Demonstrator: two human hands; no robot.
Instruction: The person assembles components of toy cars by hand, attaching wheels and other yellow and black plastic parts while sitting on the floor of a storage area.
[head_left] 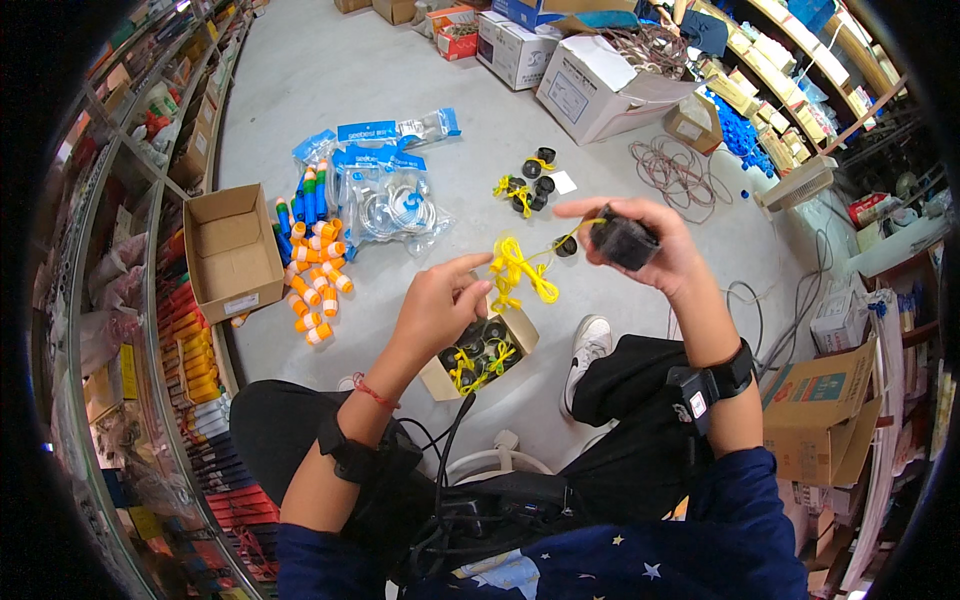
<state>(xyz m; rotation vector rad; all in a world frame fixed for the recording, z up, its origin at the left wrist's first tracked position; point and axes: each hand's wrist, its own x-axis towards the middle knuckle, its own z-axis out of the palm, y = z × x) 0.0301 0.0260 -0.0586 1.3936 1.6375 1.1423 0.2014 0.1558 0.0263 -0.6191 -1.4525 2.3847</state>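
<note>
Grey floor [400, 60] through the middle of the frame, with tall shelving [150, 180] closing off the left edge. Open brown box [235, 240] at left, beside scattered orange-and-white cylinders [318, 275], leaving less room that way. Small open carton [437, 382] just below centre, filled with black-and-yellow contents [465, 378], close below the left fingers and a rim to clear.

Right hand [668, 245] right of centre, fingers closed around a black piece [625, 242], index stretched out toward the left. Left hand [440, 305] left of centre, index and thumb spread, with nothing visibly pinched. Directly right of that index tip, a yellow cord bundle [520, 270], nearer to the left hand than to the right; too close to tell touching from just beside. Longest loop slanting from upper left to lower right, with a strand rising rightward, seemingly to the black piece. Above the bundle, black round pieces [530, 195] and a white paper [564, 182]; bare floor between these and the packets [390, 200] at upper left.
</note>
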